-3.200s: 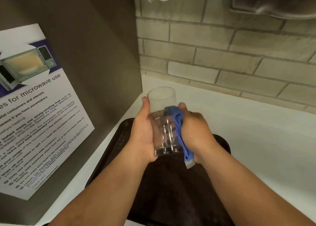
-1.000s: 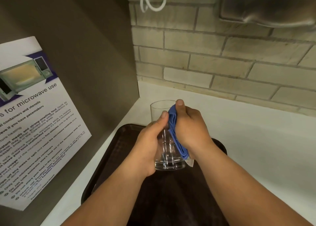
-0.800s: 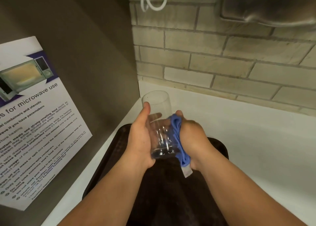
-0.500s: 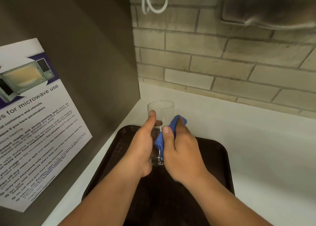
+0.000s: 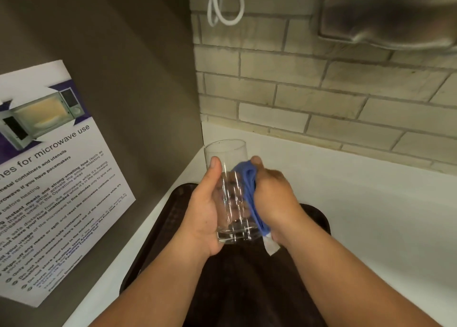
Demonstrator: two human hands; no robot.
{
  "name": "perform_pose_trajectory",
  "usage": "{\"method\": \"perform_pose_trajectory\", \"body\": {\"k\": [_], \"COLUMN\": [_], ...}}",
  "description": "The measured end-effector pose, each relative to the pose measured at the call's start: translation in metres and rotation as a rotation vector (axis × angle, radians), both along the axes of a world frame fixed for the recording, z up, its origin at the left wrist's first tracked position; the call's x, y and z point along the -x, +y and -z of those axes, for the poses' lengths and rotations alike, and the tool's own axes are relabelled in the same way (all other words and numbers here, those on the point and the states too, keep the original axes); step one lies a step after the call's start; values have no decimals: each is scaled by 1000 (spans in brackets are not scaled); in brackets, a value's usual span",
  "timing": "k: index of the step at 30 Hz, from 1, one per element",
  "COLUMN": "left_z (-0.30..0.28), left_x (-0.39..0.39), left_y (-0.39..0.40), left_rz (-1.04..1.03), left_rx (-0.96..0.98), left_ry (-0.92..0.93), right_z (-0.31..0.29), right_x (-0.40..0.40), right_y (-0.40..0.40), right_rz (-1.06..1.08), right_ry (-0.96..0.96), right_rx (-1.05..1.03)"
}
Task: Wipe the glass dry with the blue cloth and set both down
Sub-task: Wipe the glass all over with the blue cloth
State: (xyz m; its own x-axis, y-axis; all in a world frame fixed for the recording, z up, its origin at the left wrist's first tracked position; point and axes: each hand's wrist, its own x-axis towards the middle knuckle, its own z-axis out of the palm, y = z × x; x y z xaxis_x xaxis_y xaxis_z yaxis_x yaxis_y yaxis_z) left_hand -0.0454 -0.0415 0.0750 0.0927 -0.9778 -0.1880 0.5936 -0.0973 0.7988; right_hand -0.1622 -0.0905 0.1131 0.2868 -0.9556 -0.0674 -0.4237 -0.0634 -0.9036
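Observation:
A clear, straight-sided drinking glass (image 5: 228,158) is held upright above a dark tray (image 5: 173,217). My left hand (image 5: 202,215) wraps its left side, thumb near the rim. My right hand (image 5: 274,198) presses a folded blue cloth (image 5: 249,190) against the glass's right side. A white label hangs from the cloth's lower end. The glass's base is lifted off the tray.
The dark brown tray lies on a white counter (image 5: 358,215) in a corner. A grey panel with a microwave-use poster (image 5: 49,178) stands at the left. A brick wall (image 5: 321,91) is behind, with a white cable loop (image 5: 225,7) and a metal fixture (image 5: 390,17) above.
My right hand with the cloth has slid from the front of the glass round to its right side. The glass has risen and tipped slightly toward me.

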Motion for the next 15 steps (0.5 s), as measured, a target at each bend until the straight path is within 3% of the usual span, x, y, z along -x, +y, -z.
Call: {"method": "perform_pose_trajectory", "body": {"k": [2,7,11,15], "left_z": [1,5,3,0], "left_x": [-2,-3,-3,4], "left_y": [-4,0,3,-1], "left_rz": [-45,16,89,82], "left_rx": [-83,-128,-67,-120], "left_ry": [-20,-30,9,-8], "right_z": [12,16,-9,0], "right_x": [3,-8,-6,-6], "right_y": [18,42,1,-3], "right_rz": [-38,-49,86,44], "right_ry": [-48,123,-44,-7], "right_rx": [13,360,161,126]}}
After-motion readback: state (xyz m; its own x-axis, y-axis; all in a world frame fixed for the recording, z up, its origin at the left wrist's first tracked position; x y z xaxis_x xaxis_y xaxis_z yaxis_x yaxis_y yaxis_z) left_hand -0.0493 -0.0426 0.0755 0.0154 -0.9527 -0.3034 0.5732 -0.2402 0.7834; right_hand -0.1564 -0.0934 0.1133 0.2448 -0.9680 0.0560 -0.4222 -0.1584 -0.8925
